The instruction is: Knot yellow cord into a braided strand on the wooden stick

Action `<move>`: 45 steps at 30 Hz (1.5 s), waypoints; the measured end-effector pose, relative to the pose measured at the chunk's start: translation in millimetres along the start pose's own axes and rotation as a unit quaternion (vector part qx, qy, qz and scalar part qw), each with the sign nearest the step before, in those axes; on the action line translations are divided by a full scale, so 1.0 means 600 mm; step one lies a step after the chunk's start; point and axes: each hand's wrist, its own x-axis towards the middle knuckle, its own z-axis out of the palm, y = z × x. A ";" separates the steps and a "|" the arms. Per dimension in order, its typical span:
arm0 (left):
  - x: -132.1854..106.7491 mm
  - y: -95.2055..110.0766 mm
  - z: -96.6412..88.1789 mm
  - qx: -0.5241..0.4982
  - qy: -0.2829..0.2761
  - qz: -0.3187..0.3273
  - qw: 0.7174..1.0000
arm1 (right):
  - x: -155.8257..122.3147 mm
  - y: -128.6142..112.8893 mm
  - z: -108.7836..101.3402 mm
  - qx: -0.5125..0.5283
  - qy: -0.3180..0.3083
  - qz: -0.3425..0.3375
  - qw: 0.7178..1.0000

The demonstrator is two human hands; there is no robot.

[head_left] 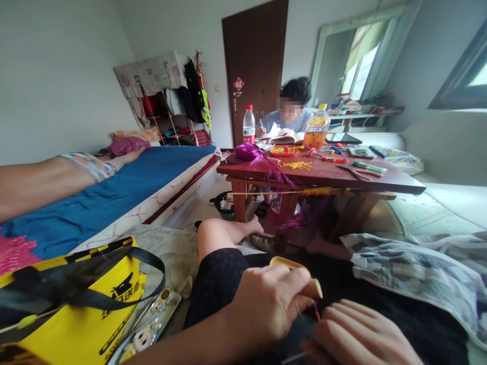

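Note:
My left hand (268,299) is closed over my lap, its fingers bent around a tan cylindrical piece (314,289) whose end sticks out past the knuckles. Beside it my right hand (363,332) is curled, with its fingertips turned down and hidden. Between the two hands shows a small red tip (317,312) with a dark thread-like line. A thin pale rod (294,358) lies low by the right fingers, blurred. Just behind my left hand, the rim of a yellow container (288,262) rests on my dark clothing.
A dark red table (262,175) ahead carries bottles, purple tinsel strands (249,152), pliers (354,172) and yellow bits (297,166). Across it a person writes. A yellow bag (87,314) stands at my left by a packaged toy (146,329). Another person's legs lie on the blue bed (160,170).

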 end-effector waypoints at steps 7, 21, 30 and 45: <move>-0.029 0.009 0.049 0.155 -0.148 0.068 0.974 | -0.037 -0.004 0.023 0.457 -0.035 0.453 0.765; -0.091 -0.011 0.103 0.176 -0.074 0.069 0.979 | -0.095 -0.026 0.108 0.631 0.061 0.586 0.504; -0.081 -0.005 0.092 0.173 -0.167 0.047 0.970 | -0.096 -0.017 0.111 0.638 0.071 0.590 0.490; -0.068 -0.029 0.093 -0.585 -0.114 -0.224 0.771 | -0.086 -0.012 0.102 0.690 0.077 0.546 0.468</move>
